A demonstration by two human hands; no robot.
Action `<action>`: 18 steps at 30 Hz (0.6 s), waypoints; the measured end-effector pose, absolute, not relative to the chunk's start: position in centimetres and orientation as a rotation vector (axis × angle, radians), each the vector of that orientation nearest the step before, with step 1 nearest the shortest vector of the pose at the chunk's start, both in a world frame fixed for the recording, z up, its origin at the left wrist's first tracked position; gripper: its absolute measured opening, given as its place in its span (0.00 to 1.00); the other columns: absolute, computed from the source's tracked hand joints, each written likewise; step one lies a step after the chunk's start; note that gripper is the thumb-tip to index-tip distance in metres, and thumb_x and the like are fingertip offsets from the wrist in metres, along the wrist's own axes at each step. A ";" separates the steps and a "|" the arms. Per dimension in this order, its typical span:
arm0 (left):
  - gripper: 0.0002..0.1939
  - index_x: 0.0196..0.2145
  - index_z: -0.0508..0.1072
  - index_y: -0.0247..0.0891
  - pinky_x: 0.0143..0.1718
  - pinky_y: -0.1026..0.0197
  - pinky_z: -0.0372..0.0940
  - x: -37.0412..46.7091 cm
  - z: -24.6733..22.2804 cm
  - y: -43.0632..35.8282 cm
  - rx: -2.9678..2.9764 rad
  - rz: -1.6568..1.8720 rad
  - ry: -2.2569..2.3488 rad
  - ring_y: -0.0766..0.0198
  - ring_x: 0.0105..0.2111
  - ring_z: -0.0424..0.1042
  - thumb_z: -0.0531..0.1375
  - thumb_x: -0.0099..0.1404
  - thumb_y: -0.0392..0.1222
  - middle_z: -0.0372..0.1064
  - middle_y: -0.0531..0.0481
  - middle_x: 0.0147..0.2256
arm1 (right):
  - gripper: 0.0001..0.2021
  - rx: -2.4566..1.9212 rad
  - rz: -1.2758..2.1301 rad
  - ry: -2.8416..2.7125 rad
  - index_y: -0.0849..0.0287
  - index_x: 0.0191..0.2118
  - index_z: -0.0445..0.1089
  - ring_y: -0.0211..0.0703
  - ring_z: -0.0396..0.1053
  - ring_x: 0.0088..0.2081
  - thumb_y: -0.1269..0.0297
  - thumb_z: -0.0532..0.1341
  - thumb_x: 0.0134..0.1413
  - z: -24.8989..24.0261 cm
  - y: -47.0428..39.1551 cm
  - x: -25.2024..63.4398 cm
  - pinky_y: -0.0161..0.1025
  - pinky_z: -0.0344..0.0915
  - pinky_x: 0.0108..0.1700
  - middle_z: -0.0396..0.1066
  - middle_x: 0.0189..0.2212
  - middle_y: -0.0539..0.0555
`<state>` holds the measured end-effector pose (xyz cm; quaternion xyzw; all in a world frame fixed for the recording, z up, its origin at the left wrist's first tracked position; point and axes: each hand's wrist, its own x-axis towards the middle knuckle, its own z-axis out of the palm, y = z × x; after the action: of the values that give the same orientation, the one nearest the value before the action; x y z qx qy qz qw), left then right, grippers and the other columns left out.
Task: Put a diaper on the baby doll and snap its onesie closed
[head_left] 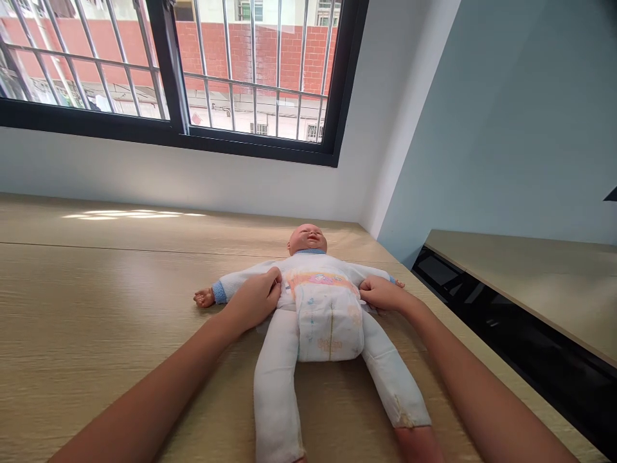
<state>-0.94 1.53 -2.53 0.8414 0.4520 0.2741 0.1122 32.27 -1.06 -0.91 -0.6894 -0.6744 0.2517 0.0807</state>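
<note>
A baby doll [277,366] in white clothing with blue cuffs and collar lies on its back, head towards the window, arms spread and legs towards me. Round its hips sits a printed white diaper [330,321], its front panel lying over the belly. At the diaper's left side, my left hand [260,292] is closed, its fingers pinched on the waist edge. My right hand [383,293] is closed in the same way at the right waist edge, by the doll's other arm. Part of the diaper's sides is hidden by my fingers.
The doll lies on a wooden tabletop [120,334]. Behind it are a white wall and a dark-framed barred window [255,145]. To the right, past a gap, stands another wood-topped surface [530,276] with a black side, against a blue-grey wall.
</note>
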 end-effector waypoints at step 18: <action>0.07 0.33 0.65 0.42 0.31 0.60 0.55 -0.9 -2.3 1.5 2.436 0.834 1.331 0.61 0.27 0.66 0.49 0.68 0.41 0.67 0.53 0.25 | 0.15 -1.626 0.460 -2.115 0.58 0.18 0.54 0.34 0.48 0.24 0.57 0.56 0.46 -3.8 0.8 32.0 0.34 0.44 0.27 0.52 0.18 0.45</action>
<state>-0.89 1.47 -2.28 0.8342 0.4557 0.2857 0.1215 32.03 0.78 -3.75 -0.5865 -0.7630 0.1659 0.2152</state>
